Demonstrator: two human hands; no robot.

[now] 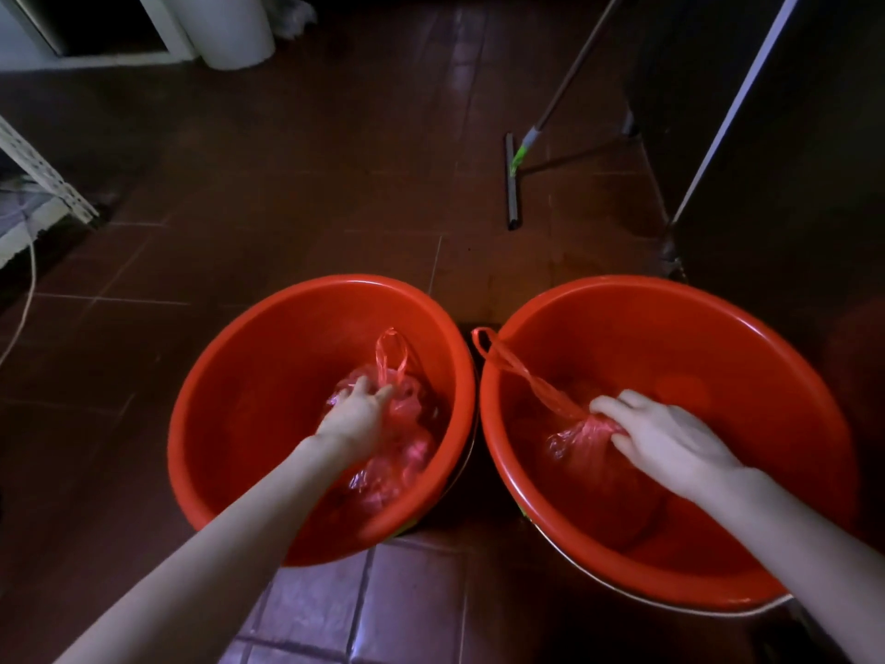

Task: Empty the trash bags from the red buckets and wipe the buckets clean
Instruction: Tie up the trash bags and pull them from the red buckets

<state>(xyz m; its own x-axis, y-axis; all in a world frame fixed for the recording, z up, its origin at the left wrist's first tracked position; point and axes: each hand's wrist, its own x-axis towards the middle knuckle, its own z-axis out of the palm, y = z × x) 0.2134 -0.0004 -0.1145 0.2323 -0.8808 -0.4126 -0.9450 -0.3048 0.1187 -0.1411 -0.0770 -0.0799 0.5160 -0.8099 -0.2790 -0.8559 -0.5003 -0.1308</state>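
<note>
Two red buckets sit side by side on the dark tiled floor (268,194) in my head view, their rims all but touching between my arms. I take the left bucket (230,376) as my landmark. Inside it, toward its right wall, lies a crumpled red trash bag (407,452), with one thin handle loop standing up above the bunched plastic. My left hand (357,414) reaches down into this bucket and lies on top of that bag, fingers (383,391) curled into the plastic near the base of the loop, grasping it.

Just right of the left bucket stands the right bucket (718,337). A second red bag (579,440) lies low inside it, on the side nearest the left bucket. Its long twisted handle (517,371) stretches up and over the rim, ending in a small loop in the gap between the two buckets. My right hand (670,438) is down in this bucket, fingers closed around the gathered neck of the bag where the handle starts.

Beyond the left bucket and to its right, a floor squeegee (512,184) rests on the tiles with its long handle slanting away. Far beyond the left bucket, a white cylindrical bin (230,26) stands by a pale cabinet.
</note>
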